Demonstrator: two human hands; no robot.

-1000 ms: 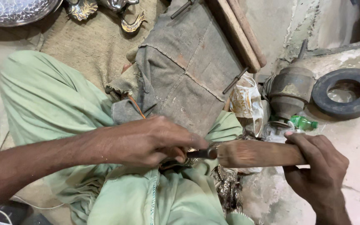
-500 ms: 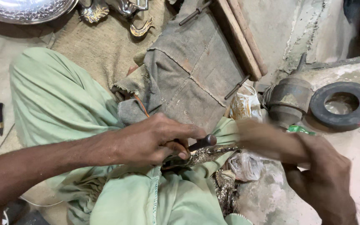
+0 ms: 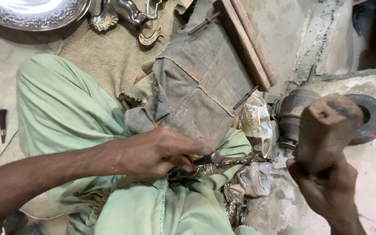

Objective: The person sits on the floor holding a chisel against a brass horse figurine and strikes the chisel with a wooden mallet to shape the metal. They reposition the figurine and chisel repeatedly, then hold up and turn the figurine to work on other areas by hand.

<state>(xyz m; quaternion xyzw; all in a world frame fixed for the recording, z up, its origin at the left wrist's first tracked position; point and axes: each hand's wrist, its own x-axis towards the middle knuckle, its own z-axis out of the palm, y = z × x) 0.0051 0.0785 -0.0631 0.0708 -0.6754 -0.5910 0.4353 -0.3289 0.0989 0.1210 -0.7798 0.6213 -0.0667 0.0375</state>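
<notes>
My left hand grips a short dark metal punch, its tip resting on an ornate engraved metal piece that lies across my lap in pale green cloth. My right hand is closed around a thick wooden mallet, raised upright at the right, well apart from the punch. The mallet's lower part is hidden in my fist.
A grey cloth over wooden slats lies ahead. A shiny engraved tray and metal ornaments sit at the top. A metal pot, a black ring, plastic bags and a small chisel lie around.
The mallet was lying against the punch a second ago; my right hand has swung it up and to the right. My left hand has stayed on the punch.
</notes>
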